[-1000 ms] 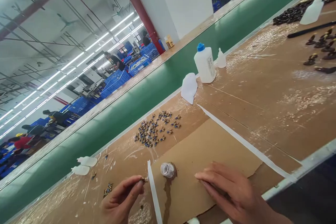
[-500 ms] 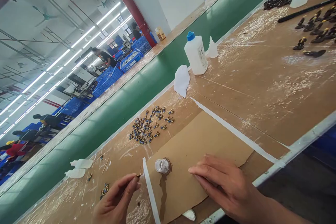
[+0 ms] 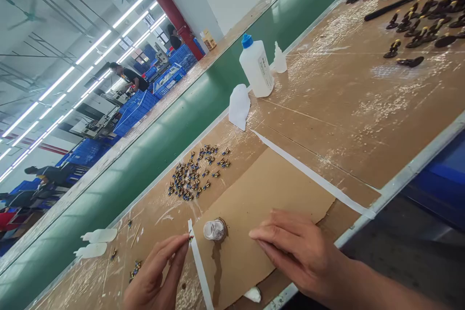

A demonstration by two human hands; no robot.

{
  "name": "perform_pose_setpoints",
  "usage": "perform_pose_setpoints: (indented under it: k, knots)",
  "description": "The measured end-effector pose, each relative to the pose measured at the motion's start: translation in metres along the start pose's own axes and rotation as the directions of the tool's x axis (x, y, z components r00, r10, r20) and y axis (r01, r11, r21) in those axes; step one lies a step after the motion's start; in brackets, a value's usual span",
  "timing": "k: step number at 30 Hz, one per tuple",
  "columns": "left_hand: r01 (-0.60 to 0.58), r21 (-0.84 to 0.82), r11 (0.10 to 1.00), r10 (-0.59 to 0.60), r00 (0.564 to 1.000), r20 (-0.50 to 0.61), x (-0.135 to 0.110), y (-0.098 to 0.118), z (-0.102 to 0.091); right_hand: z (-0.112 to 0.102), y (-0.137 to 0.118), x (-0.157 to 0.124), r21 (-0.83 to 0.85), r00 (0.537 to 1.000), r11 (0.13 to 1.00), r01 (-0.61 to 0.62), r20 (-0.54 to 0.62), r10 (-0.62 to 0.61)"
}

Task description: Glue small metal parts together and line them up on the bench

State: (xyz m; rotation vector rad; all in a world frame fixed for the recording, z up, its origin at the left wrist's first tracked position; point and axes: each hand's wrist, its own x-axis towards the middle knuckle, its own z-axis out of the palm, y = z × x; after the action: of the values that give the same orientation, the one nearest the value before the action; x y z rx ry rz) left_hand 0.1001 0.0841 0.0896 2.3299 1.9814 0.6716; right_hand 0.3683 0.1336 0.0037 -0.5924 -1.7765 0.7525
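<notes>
My left hand [image 3: 160, 271] pinches a tiny dark piece [image 3: 190, 238] between thumb and forefinger, just left of a white tape strip. My right hand [image 3: 290, 249] is over the brown cardboard sheet [image 3: 250, 198], its thumb and fingers pressed together. Whatever those fingers hold, if anything, is hidden. Between the two hands, a small clear jar [image 3: 214, 230] with whitish contents stands on the cardboard, a dark wet streak running from it. Beyond the left hand lies a cluster of small blue-and-gold pieces [image 3: 191, 174]; a smaller group [image 3: 135, 270] sits beside that hand.
A white bottle with a blue cap [image 3: 257, 68], a small dropper bottle [image 3: 279, 59] and a white paper piece [image 3: 240, 106] stand near the green belt [image 3: 203, 97]. Two squeeze bottles [image 3: 95, 243] lie at left. Dark figures [image 3: 417, 29] occupy the far right.
The view has shifted, so the table items appear further left. My left hand has turned the pinched piece slightly. My right hand keeps nearly the same pose over the cardboard.
</notes>
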Motion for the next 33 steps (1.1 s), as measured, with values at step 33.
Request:
perform_pose_setpoints:
  k: [33]
  knots:
    - [-0.399, 0.407, 0.822, 0.381, 0.916, 0.128, 0.02, 0.009, 0.022, -0.005, -0.002, 0.0, 0.016, 0.999, 1.0, -0.027, 0.021, 0.027]
